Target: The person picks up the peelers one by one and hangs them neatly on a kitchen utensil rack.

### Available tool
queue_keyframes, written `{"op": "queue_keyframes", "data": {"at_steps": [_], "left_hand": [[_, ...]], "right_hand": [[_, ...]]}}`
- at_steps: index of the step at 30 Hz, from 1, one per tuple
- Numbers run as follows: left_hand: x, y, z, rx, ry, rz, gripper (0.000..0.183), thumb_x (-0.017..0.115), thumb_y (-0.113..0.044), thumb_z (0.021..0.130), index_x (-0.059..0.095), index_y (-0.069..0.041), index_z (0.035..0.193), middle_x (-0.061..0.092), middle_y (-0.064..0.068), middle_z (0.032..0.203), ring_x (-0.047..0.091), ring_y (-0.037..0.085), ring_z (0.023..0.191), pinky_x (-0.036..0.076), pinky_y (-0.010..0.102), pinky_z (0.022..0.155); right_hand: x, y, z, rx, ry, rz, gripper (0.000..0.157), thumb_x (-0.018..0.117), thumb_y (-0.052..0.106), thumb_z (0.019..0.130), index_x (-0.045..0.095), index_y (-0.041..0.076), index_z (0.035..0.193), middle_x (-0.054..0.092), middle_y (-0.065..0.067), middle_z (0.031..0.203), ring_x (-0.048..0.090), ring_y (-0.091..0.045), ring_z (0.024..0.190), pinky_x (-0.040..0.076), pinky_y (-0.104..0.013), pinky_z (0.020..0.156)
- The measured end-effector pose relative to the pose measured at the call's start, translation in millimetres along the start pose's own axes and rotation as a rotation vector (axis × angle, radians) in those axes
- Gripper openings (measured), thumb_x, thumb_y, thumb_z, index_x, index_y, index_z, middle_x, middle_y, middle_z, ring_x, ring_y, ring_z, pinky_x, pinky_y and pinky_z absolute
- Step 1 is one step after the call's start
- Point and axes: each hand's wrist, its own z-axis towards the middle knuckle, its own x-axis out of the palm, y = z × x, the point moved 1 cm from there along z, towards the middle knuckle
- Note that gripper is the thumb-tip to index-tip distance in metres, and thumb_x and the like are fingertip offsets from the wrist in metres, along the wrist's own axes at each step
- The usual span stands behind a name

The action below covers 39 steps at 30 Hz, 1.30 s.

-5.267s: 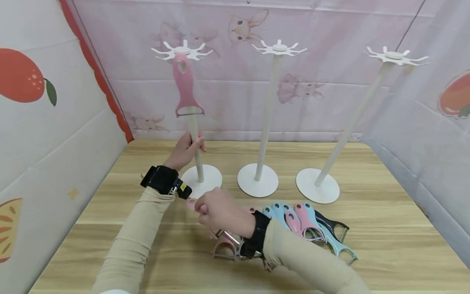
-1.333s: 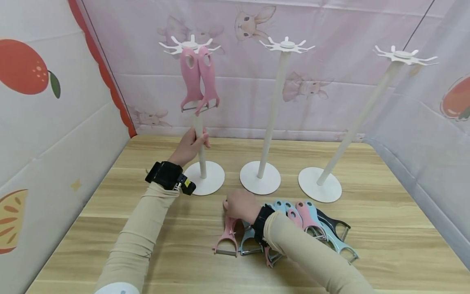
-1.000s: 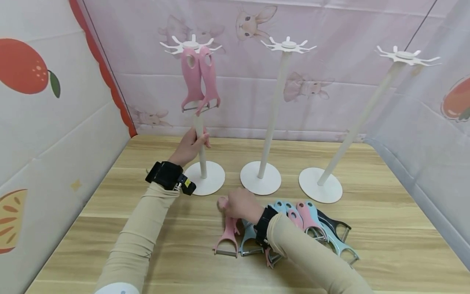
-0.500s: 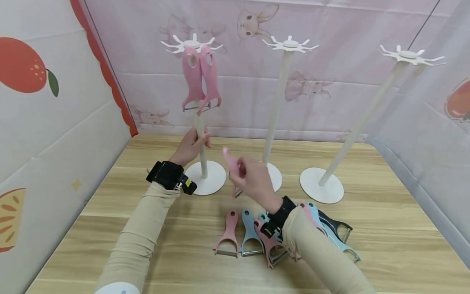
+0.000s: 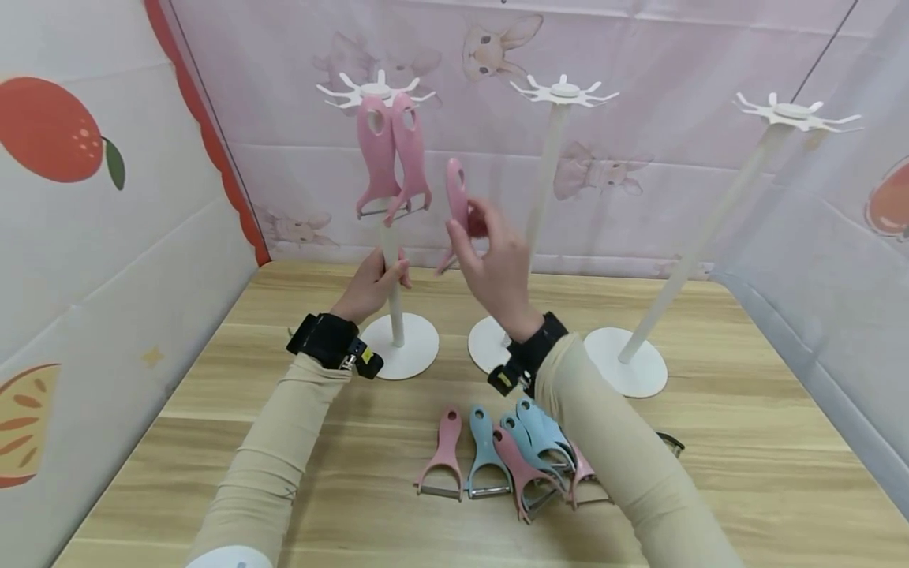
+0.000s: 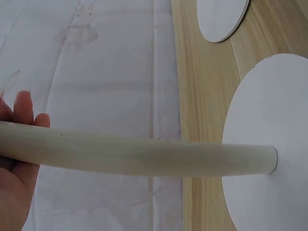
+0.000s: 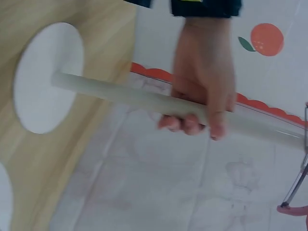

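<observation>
My left hand [image 5: 369, 285] grips the white pole [image 6: 120, 153] of the left stand, below its ring of hooks [image 5: 375, 91]. Two pink peelers [image 5: 409, 154] hang side by side from the front hooks. Right of them, in the air, my right hand [image 5: 495, 264] pinches another pink peeler [image 5: 457, 189] by its handle, the holed end up; the fingers partly hide it. In the right wrist view the left hand [image 7: 204, 77] shows wrapped round the pole, and the right hand is out of sight. Pink and blue peelers [image 5: 481, 438] lie on the table, some behind the right forearm.
Two more white hook stands, a middle one [image 5: 547, 166] and a right one [image 5: 703, 229], stand along the back of the wooden table [image 5: 341, 489] with bare hooks. A black peeler's end [image 5: 671, 444] shows past the right sleeve. Printed cloth walls [image 5: 284, 181] enclose the table.
A second pink peeler has been hung on the left stand. My right hand has then lifted another pink peeler from the pile, up towards the hooks. The left hand has kept its hold.
</observation>
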Motion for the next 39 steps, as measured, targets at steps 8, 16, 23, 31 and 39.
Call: {"op": "queue_keyframes", "data": {"at_steps": [8, 16, 23, 31, 39], "left_hand": [[-0.2, 1.0, -0.4, 0.007, 0.002, -0.021, 0.011, 0.041, -0.004, 0.096, 0.042, 0.006, 0.093, 0.049, 0.031, 0.08, 0.051, 0.046, 0.079, 0.041, 0.043, 0.078], [1.5, -1.0, 0.4, 0.019, -0.001, -0.018, 0.011, 0.04, -0.003, 0.097, 0.041, 0.007, 0.093, 0.049, 0.032, 0.079, 0.053, 0.041, 0.077, 0.04, 0.048, 0.078], [0.1, -0.7, -1.2, 0.024, 0.006, -0.014, 0.01, 0.039, -0.003, 0.097, 0.041, 0.007, 0.095, 0.049, 0.033, 0.079, 0.051, 0.045, 0.079, 0.037, 0.043, 0.078], [1.0, -0.6, -2.3, 0.03, 0.004, -0.023, 0.011, 0.039, -0.003, 0.097, 0.041, 0.008, 0.094, 0.048, 0.032, 0.079, 0.05, 0.045, 0.078, 0.037, 0.053, 0.079], [0.9, -2.6, -2.2, 0.0, -0.009, 0.008, 0.015, 0.041, -0.007, 0.097, 0.042, 0.008, 0.095, 0.05, 0.029, 0.078, 0.052, 0.042, 0.078, 0.039, 0.041, 0.076]], "right_hand": [[5.8, 13.5, 50.5, 0.048, -0.001, -0.03, 0.029, 0.057, 0.014, 0.09, 0.056, -0.009, 0.109, 0.06, -0.015, 0.083, 0.058, -0.021, 0.073, 0.044, -0.022, 0.07], [11.0, 15.4, 73.1, 0.192, 0.078, -0.09, 0.032, 0.055, 0.017, 0.092, 0.056, -0.006, 0.113, 0.06, -0.015, 0.088, 0.058, -0.021, 0.082, 0.046, -0.022, 0.072], [17.1, 15.1, 73.1, 0.253, 0.228, -0.101, 0.031, 0.055, 0.019, 0.092, 0.058, 0.0, 0.116, 0.063, -0.012, 0.092, 0.058, -0.019, 0.084, 0.042, -0.024, 0.075], [13.2, 15.1, 52.6, 0.248, 0.244, -0.067, 0.031, 0.058, 0.018, 0.09, 0.058, -0.002, 0.113, 0.063, -0.013, 0.098, 0.059, -0.021, 0.086, 0.044, -0.028, 0.076], [5.9, 14.6, 20.1, 0.246, 0.332, -0.05, 0.029, 0.06, 0.015, 0.088, 0.059, -0.005, 0.109, 0.064, -0.015, 0.093, 0.06, -0.024, 0.081, 0.047, -0.031, 0.07]]}}
